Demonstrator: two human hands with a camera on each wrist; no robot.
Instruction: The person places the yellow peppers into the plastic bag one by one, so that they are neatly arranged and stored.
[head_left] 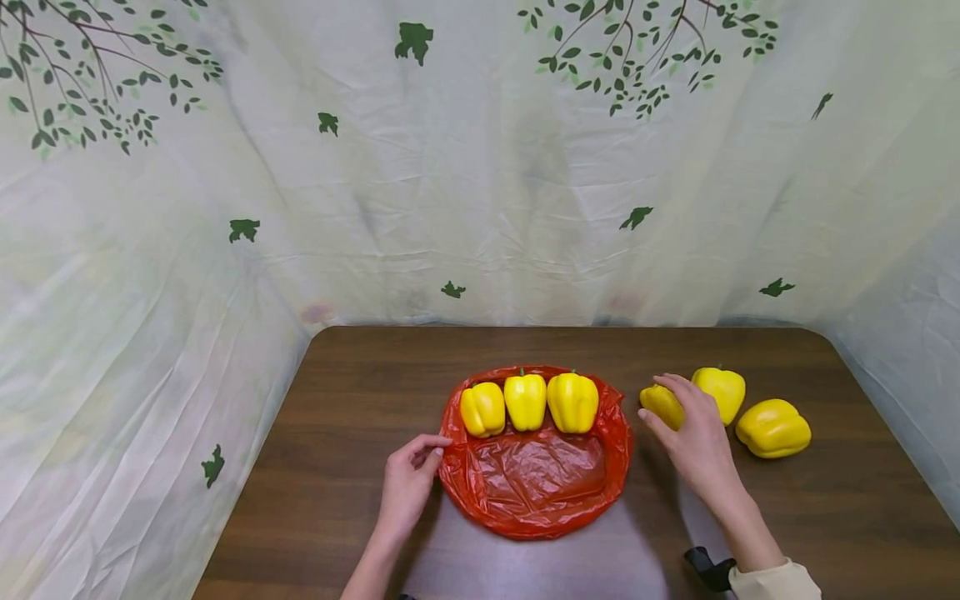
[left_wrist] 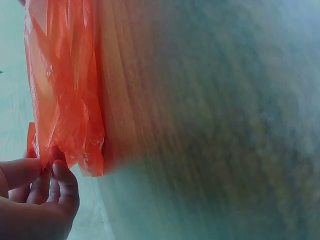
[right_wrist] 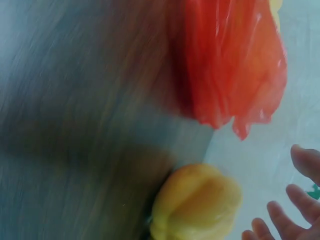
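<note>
A red plastic bag (head_left: 540, 483) lies on the table with its rim spread into a rough oval. Three yellow bell peppers, a left (head_left: 483, 409), a middle (head_left: 525, 402) and a right one (head_left: 573, 402), stand in a row along its far side. My left hand (head_left: 407, 487) pinches the bag's left rim between thumb and fingers, as the left wrist view also shows. Over the nearest loose yellow bell pepper (head_left: 658, 406), right of the bag, my right hand (head_left: 697, 437) hovers with fingers spread. In the right wrist view these fingers (right_wrist: 282, 220) are apart from the pepper (right_wrist: 197, 202).
Two more yellow bell peppers, one farther back (head_left: 722, 390) and one lying on its side (head_left: 774, 428), sit beyond my right hand on the brown wooden table (head_left: 360, 375). A pale curtain with leaf prints (head_left: 480, 183) hangs behind the table.
</note>
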